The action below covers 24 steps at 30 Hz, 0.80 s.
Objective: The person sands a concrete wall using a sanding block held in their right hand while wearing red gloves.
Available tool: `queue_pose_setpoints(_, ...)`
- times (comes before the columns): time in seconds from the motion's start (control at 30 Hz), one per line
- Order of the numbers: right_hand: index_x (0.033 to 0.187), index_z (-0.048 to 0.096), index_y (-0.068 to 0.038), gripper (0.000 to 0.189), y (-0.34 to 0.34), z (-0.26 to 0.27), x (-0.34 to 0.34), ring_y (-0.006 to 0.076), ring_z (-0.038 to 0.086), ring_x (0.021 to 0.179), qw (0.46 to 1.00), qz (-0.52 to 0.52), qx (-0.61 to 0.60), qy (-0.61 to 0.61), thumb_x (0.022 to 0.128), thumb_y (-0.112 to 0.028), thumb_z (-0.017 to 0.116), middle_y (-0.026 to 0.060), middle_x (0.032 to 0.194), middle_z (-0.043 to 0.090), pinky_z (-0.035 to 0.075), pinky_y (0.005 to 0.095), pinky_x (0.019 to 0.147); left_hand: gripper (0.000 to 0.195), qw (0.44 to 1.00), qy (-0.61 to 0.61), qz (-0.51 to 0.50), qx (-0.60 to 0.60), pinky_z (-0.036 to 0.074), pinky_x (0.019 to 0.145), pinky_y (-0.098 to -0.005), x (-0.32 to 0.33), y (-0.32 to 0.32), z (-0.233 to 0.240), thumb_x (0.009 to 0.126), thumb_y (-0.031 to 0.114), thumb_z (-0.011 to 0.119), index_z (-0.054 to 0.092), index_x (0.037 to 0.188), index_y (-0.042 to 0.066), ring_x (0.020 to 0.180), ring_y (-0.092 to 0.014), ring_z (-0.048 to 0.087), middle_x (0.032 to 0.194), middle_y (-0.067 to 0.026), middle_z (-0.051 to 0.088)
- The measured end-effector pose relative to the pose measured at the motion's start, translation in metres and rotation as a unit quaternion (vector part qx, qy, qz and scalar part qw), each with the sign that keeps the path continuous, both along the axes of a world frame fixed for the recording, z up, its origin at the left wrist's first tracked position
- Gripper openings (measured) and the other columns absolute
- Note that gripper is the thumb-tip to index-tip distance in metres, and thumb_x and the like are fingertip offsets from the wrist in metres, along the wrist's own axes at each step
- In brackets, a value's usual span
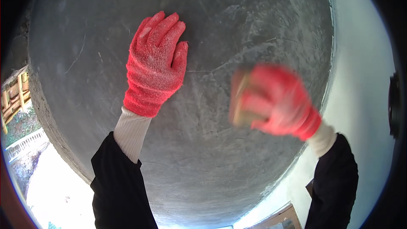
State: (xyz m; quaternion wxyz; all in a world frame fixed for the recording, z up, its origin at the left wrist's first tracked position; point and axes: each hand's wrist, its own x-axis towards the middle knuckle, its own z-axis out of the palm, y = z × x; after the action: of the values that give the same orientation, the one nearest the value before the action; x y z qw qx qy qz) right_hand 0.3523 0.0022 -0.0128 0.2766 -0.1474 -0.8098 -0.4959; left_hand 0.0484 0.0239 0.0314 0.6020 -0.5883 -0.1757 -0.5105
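A grey cement-like surface point(203, 152) fills most of the picture, with pale scuffs and thin cracks on its right part. My left hand point(155, 63), in a red work glove with a cream knitted cuff, lies flat on it with the fingers nearly straight and holds nothing. To the right, my right hand point(279, 98) wears a matching red glove and is blurred. Its fingers are closed around a block point(240, 98) with a brownish face and a yellowish layer; the blur hides what kind of block it is. White dust covers the back of the left glove.
A pale wall point(359, 70) meets the surface along its right edge. The rough left edge point(47, 108) borders a bright outdoor view with a white balustrade point(27, 143) and a wooden structure point(16, 93). A brown frame point(283, 218) shows at the bottom right, and a dark round object point(394, 105) at far right.
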Motion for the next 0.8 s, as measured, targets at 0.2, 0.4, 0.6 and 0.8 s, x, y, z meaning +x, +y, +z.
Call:
queue_pose_setpoints(0.2,0.15,0.048,-0.008,0.08,0.036,0.089,0.056,0.0392,0.053,0.13,0.907,0.071,0.083,0.406,0.075,-0.013,0.076,0.0207,0.152,0.045,0.047,0.0429,0.108,0.032,1.0,-0.001,-0.012,0.007,0.05,0.106,-0.0481,0.002,0.0,0.004,0.085,0.008,0.073,0.069,0.117,0.006,0.122,-0.035,0.06,0.125,-0.0098,0.067)
queue_pose_setpoints(0.4,0.142,0.056,-0.014,0.077,0.008,0.011,-0.014,0.0442,0.056,0.125,0.967,-0.018,0.058,0.247,0.072,-0.028,0.086,0.0232,0.146,0.05,0.051,0.0492,0.101,0.032,1.0,-0.009,-0.004,0.004,0.049,0.106,-0.0478,-0.005,0.005,0.001,0.085,0.008,0.073,0.069,0.117,0.006,0.122,-0.035,0.06,0.126,-0.0097,0.067)
queue_pose_setpoints(0.6,0.126,0.065,-0.02,0.067,0.012,-0.075,-0.031,0.0276,0.062,0.11,0.982,0.07,-0.079,-0.154,0.065,-0.035,0.09,0.0081,0.12,0.054,0.054,0.044,0.096,0.033,1.0,-0.007,-0.012,-0.009,0.049,0.107,-0.0483,-0.001,-0.006,0.003,0.085,0.007,0.072,0.069,0.117,0.005,0.122,-0.035,0.06,0.126,-0.0101,0.067)
queue_pose_setpoints(0.8,0.139,0.056,-0.011,0.076,0.022,0.082,0.037,0.0454,0.055,0.124,0.932,0.069,0.078,0.347,0.069,-0.014,0.083,0.0213,0.144,0.05,0.051,0.0492,0.103,0.033,1.0,-0.016,-0.023,-0.013,0.048,0.108,-0.049,0.006,-0.004,0.004,0.085,0.008,0.072,0.069,0.117,0.005,0.122,-0.035,0.06,0.125,-0.0104,0.067)
